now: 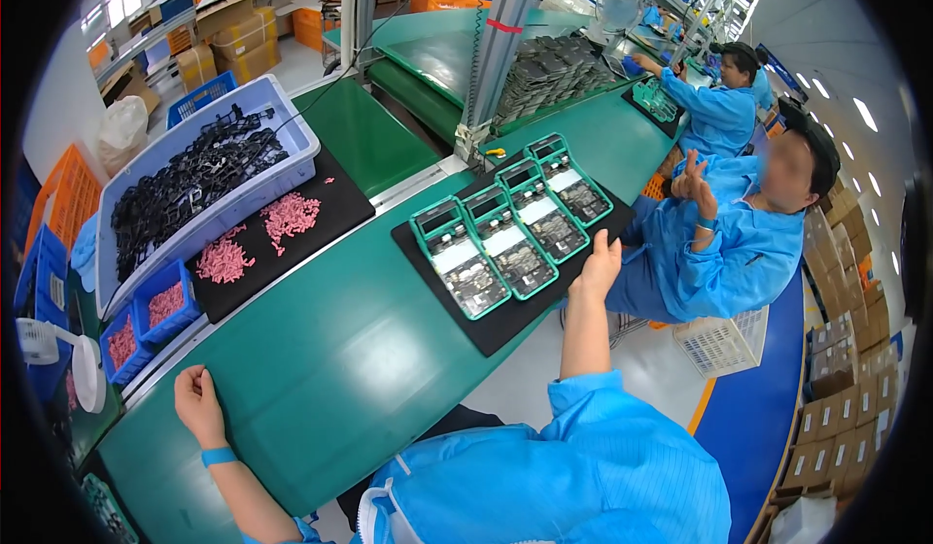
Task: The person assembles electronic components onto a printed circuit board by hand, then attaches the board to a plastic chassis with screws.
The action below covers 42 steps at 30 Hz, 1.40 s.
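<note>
Several teal-green phone-like device frames [505, 238], with dark circuit boards and silvery parts inside, lie side by side on a black mat [408, 243] on the green worktop. My right hand [597, 267] is closed at the near right edge of this mat, beside the rightmost frames; its fingertips are partly hidden. Over the left part of the worktop, my left hand [198, 406] rests with its fingers curled in, nothing visible in them. It is nearest to small blue bins [163, 301] of pink parts.
A large pale-blue tub [301, 136] of black parts stands at the far left. Loose pink pieces [292, 216] lie on another dark mat. A metal post [505, 39] rises behind the frames. Close on my right sits a co-worker [739, 223], with a white crate [724, 340] below.
</note>
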Each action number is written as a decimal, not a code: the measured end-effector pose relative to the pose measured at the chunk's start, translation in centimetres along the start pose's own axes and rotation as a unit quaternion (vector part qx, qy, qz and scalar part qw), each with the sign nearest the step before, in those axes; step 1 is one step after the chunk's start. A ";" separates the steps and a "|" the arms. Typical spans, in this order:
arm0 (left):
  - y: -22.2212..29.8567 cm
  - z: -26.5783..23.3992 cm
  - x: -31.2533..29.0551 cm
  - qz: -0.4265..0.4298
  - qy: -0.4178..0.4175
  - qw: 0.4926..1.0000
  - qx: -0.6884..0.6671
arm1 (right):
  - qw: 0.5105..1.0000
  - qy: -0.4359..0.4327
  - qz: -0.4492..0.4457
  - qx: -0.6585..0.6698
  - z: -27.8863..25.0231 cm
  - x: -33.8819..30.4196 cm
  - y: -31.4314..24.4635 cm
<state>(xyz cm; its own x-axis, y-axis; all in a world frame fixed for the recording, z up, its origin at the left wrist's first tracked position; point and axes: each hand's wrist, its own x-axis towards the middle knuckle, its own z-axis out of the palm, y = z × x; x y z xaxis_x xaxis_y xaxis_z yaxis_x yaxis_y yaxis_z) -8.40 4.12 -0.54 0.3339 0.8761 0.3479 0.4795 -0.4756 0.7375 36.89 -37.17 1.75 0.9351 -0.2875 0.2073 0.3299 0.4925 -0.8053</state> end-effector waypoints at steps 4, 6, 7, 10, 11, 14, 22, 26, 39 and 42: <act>-0.5 -0.1 -0.1 -0.011 -0.010 1.000 -0.004 | 0.999 0.021 -0.007 -0.041 -1.7 5.2 0.2; -0.6 -0.2 -0.3 -0.015 -0.011 1.000 -0.006 | 0.997 0.044 0.016 -0.059 -1.9 7.6 0.1; -0.8 -0.3 -0.2 -0.008 -0.010 1.000 -0.001 | 0.997 0.044 0.016 -0.058 -2.1 8.7 0.4; -0.8 0.1 -0.3 -0.007 -0.009 1.000 -0.008 | 0.992 0.096 0.066 -0.054 -4.0 13.8 1.4; -0.7 -0.1 -0.4 -0.015 -0.010 1.000 -0.012 | 0.991 0.098 0.067 -0.057 -5.0 15.5 1.9; -0.4 -0.4 -0.6 -0.019 0.000 1.000 -0.006 | 0.982 0.127 0.120 -0.067 -5.4 19.3 2.8; -1.0 -0.3 -0.5 -0.022 0.007 1.000 0.002 | 0.972 0.168 0.156 -0.054 -8.4 28.1 4.0; -1.8 0.1 -0.2 -0.029 0.003 1.000 0.006 | 0.962 0.190 0.108 -0.163 -8.1 29.9 3.6; -5.1 0.8 0.4 -0.036 -0.029 0.999 0.005 | 0.678 0.070 -0.021 -0.732 -8.6 26.7 0.8; -5.4 -0.9 0.3 -0.041 -0.031 0.998 0.027 | 0.731 0.103 -0.142 -0.659 -3.4 22.4 0.7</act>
<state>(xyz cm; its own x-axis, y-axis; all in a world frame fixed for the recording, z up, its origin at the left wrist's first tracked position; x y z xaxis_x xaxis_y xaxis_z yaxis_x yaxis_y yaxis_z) -11.66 7.01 -3.92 0.3405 0.9063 0.2501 0.5490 -0.4076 0.7297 57.66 -46.10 3.97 0.7690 -0.4088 0.4914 -0.0313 -0.7919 -0.6098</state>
